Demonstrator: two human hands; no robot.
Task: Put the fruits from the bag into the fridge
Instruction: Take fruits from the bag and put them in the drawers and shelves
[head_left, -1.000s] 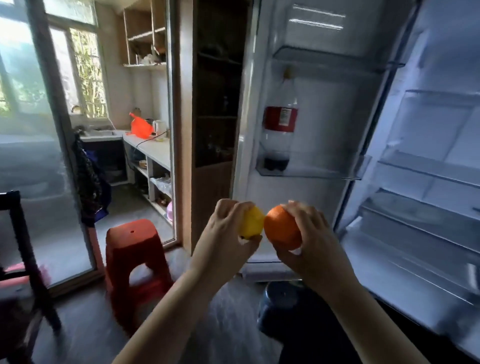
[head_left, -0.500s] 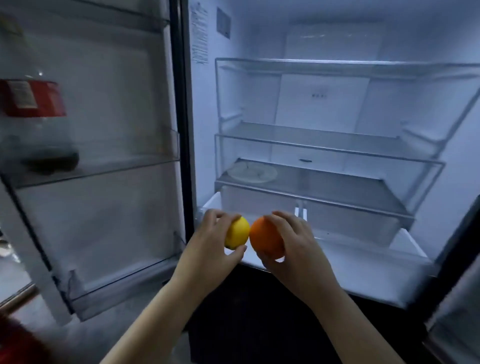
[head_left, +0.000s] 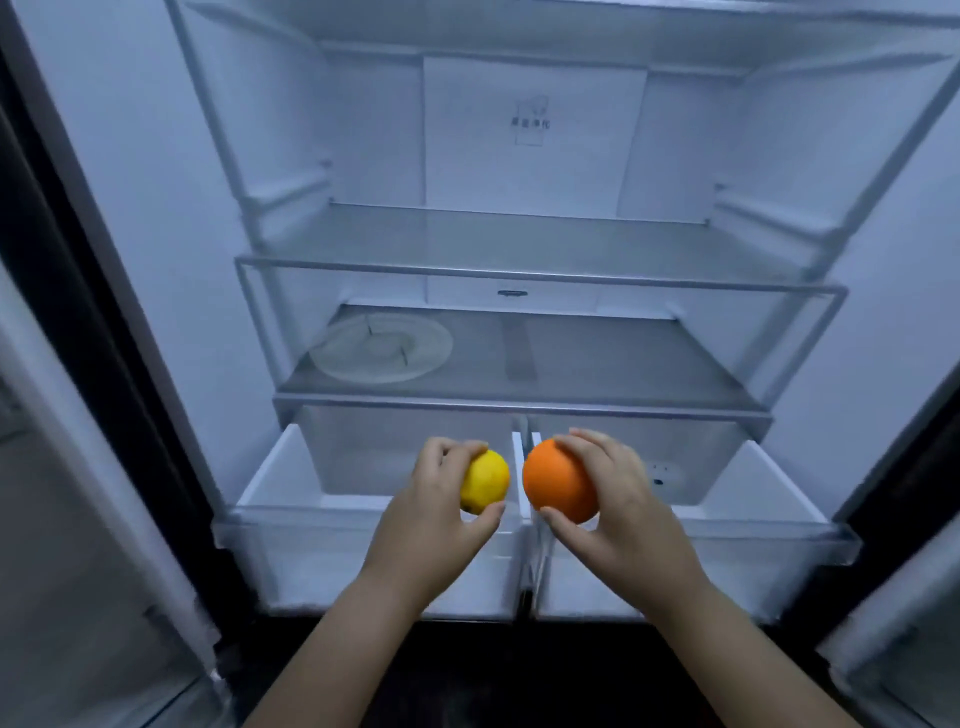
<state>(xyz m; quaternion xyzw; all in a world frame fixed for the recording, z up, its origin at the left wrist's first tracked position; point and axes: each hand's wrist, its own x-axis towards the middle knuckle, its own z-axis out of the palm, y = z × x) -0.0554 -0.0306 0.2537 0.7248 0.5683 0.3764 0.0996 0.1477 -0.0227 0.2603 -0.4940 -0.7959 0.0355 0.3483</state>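
My left hand (head_left: 434, 512) grips a yellow lemon (head_left: 485, 480) over the left crisper drawer (head_left: 291, 512) of the open fridge. My right hand (head_left: 618, 499) grips an orange (head_left: 558, 480) just over the right crisper drawer (head_left: 758, 499). Both drawers are pulled out and look white inside. The two fruits sit side by side on either side of the divider between the drawers, a small gap apart. The bag is out of view.
Glass shelves (head_left: 519, 273) span the fridge above the drawers. A round clear plate (head_left: 382, 345) lies on the lower shelf at the left. The open fridge doors (head_left: 67, 519) flank me on both sides.
My view swung right from the door with a bottle to face the fridge interior. Both hands, holding the fruits, moved forward over the pulled-out drawers.
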